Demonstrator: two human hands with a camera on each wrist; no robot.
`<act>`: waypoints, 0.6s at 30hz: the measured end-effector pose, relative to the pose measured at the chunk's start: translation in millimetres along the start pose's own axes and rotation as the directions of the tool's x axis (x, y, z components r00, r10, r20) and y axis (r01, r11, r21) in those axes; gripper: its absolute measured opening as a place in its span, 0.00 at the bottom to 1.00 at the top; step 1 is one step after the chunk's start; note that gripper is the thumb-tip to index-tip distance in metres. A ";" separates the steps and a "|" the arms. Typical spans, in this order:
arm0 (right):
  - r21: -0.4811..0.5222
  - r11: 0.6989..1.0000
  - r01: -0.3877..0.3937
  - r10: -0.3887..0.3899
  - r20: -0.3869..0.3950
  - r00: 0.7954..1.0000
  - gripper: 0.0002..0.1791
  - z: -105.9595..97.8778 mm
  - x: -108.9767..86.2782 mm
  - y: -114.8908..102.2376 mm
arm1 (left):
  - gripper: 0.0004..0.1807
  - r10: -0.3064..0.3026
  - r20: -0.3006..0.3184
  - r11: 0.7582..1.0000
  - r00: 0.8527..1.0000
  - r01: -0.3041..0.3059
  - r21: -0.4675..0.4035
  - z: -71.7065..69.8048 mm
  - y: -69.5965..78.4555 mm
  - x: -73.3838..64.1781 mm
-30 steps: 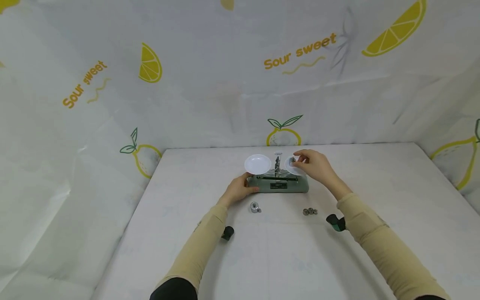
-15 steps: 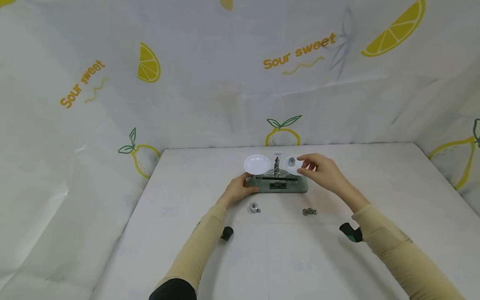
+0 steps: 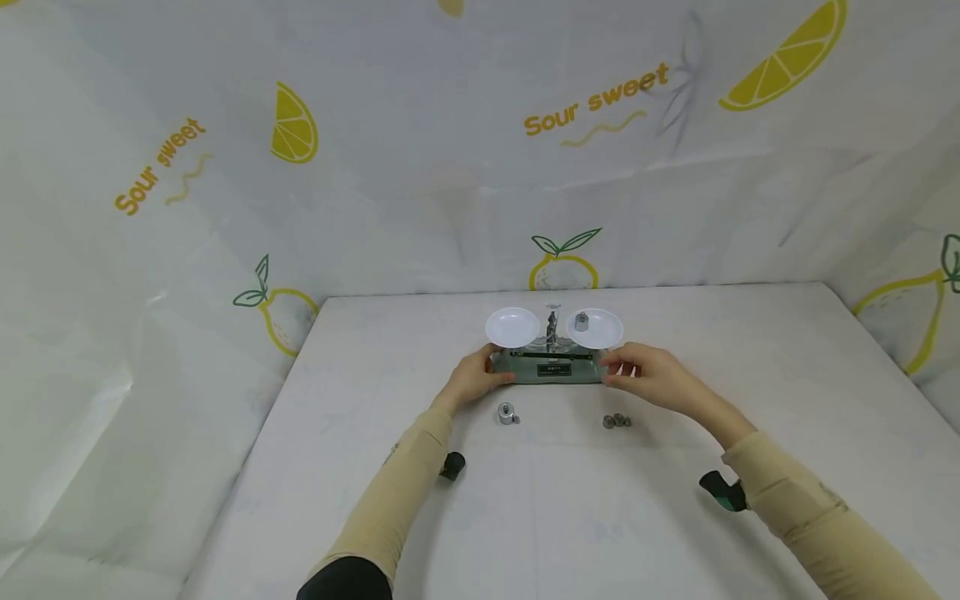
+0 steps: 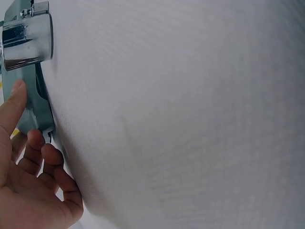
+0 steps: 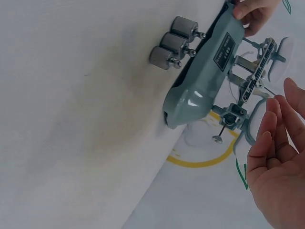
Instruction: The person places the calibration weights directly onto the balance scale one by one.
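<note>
A green balance scale (image 3: 581, 375) stands towards the back of the table in the head view. My left hand (image 3: 471, 379) grips the left end of its base, thumb on the front face. My right hand (image 3: 651, 379) is by the right end, fingers loosely bent; in the right wrist view the hand (image 5: 281, 167) holds nothing. One metal weight (image 3: 581, 322) stands on the white right pan (image 3: 604, 327). The left pan (image 3: 512, 327) bears nothing visible.
On the table (image 3: 540, 517), a larger shiny weight (image 3: 506, 413) stands beside a tiny weight (image 3: 516, 420), front left of the scale. Three small weights (image 5: 174, 45) stand in a row front right. A white patterned sheet (image 3: 420, 167) hangs behind.
My right hand has let go of the weight on the right pan, then moved down and right to the base's right end. The left hand has kept its place.
</note>
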State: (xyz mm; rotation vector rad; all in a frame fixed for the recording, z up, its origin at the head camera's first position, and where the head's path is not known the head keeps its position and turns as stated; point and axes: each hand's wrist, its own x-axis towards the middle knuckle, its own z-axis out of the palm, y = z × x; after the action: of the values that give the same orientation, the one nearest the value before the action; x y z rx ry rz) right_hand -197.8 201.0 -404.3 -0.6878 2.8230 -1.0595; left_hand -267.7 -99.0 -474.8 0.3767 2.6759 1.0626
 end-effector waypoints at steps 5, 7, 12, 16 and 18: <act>0.017 1.000 -0.007 0.006 0.068 0.998 0.15 7.5 -4.0 10.5 | 0.34 0.007 -0.001 1.000 1.000 -0.007 -0.009 -0.6 0.3 0.5; 0.018 1.000 -0.017 0.016 0.102 0.995 0.14 10.2 -4.8 15.3 | 0.34 0.014 -0.007 1.000 1.000 -0.014 -0.003 -0.7 0.4 1.7; 0.019 0.998 -0.061 0.055 0.203 0.978 0.15 15.3 -5.6 26.7 | 0.34 0.011 -0.009 1.000 1.000 -0.011 0.014 -1.0 0.3 2.4; 0.031 0.994 -0.102 0.091 0.257 0.962 0.15 19.8 -5.9 34.1 | 0.34 0.001 -0.005 1.000 1.000 -0.001 0.001 -0.8 -0.3 0.8; 0.039 0.994 -0.103 0.089 0.269 0.959 0.15 22.6 -6.4 38.0 | 0.34 -0.001 -0.005 1.000 1.000 0.001 -0.002 -0.5 0.1 0.8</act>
State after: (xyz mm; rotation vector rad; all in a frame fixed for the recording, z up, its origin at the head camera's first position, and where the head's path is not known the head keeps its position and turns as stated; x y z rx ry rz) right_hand -202.3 215.1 -446.4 -0.6290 2.5610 -0.9428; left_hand -268.6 -98.9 -474.5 0.3723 2.6788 1.0665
